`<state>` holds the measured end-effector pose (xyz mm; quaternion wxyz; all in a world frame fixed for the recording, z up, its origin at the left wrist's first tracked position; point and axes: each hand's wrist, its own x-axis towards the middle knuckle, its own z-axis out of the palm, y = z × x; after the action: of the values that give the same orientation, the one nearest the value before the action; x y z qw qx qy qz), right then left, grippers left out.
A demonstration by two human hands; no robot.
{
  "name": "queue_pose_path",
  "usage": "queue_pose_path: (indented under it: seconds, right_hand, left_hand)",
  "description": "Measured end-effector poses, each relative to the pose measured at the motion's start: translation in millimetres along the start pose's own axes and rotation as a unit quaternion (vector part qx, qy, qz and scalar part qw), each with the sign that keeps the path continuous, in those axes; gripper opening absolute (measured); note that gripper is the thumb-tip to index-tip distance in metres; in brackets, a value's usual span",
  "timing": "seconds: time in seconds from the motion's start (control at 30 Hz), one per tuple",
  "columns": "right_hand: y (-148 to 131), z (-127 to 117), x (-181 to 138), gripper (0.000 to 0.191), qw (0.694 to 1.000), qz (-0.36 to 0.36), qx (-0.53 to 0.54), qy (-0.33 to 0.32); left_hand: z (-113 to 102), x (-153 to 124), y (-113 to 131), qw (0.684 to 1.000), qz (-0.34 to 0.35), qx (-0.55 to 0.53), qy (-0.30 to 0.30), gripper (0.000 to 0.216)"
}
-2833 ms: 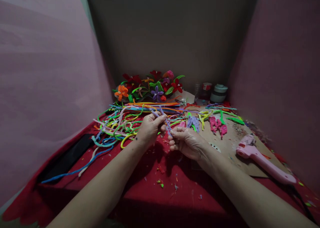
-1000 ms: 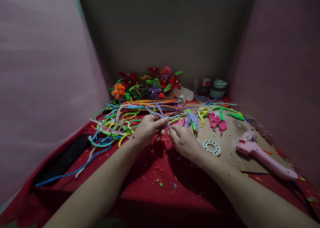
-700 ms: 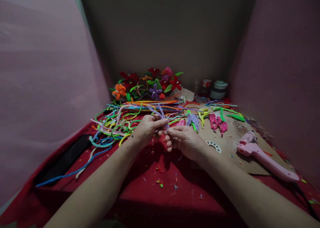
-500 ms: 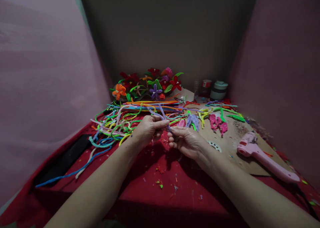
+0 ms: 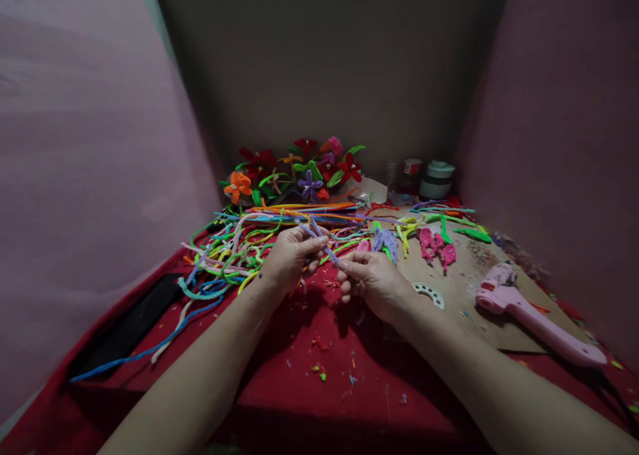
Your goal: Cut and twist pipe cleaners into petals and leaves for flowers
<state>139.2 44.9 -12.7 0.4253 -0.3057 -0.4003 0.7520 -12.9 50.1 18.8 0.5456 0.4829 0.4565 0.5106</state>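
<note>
A bent purple pipe cleaner (image 5: 316, 229) is pinched between my two hands above the front of the red cloth (image 5: 299, 368). My left hand (image 5: 294, 252) grips it between thumb and fingers, with two fuzzy ends sticking up past the thumb. Lower down, the fingertips of my right hand (image 5: 367, 275) close on its other end. Just behind and to the right lie purple fuzzy petals (image 5: 386, 241) with green parts. Loose pipe cleaners (image 5: 234, 255) in many colours heap up by my left hand.
Pipe-cleaner flowers (image 5: 309, 183) stand at the back. On the right, a pink hot glue gun (image 5: 539, 322) rests on a brown board (image 5: 479, 315) near pink pieces (image 5: 436, 247) and a white holed disc (image 5: 429, 294). A black flat object (image 5: 130, 322) lies left. A lidded jar (image 5: 438, 179) stands behind.
My hands have drawn slightly apart, showing more of the purple pipe cleaner between them. Its upper ends have dropped lower behind my left thumb.
</note>
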Motion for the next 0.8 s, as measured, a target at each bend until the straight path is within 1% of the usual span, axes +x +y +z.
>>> queue_pose_path:
  seconds: [0.1, 0.2, 0.27, 0.37, 0.5, 0.6, 0.73, 0.8]
  right_hand:
    - [1, 1, -1, 0.018, 1.000, -0.018, -0.010, 0.009]
    - [1, 1, -1, 0.018, 0.999, -0.032, -0.013, 0.006]
    - [1, 1, 0, 0.020, 0.999, -0.033, -0.016, 0.004]
    - [2, 0, 0, 0.020, 1.000, -0.020, -0.020, 0.004]
    - [3, -1, 1, 0.016, 0.999, -0.013, -0.032, 0.013]
    - [3, -2, 1, 0.015, 0.999, -0.008, -0.042, 0.000]
    - [4, 0, 1, 0.015, 0.998, 0.014, -0.063, -0.016]
    - [5, 0, 1, 0.015, 0.996, 0.027, -0.080, -0.018]
  left_hand:
    - [-1, 1, 0, 1.000, -0.010, -0.008, -0.026, 0.028]
    - [-3, 4, -4, 0.999, -0.004, -0.011, -0.041, 0.022]
    - [-3, 4, -6, 0.999, -0.008, 0.009, -0.051, 0.020]
    - [-3, 3, -6, 0.997, -0.008, 0.046, -0.059, 0.019]
    - [-1, 0, -3, 0.997, 0.006, 0.067, -0.050, 0.023]
    - [2, -2, -1, 0.996, 0.013, 0.075, -0.051, 0.023]
    - [5, -4, 3, 0.991, -0.004, 0.123, -0.060, 0.023]
    - [5, -4, 4, 0.987, 0.000, 0.146, -0.068, 0.026]
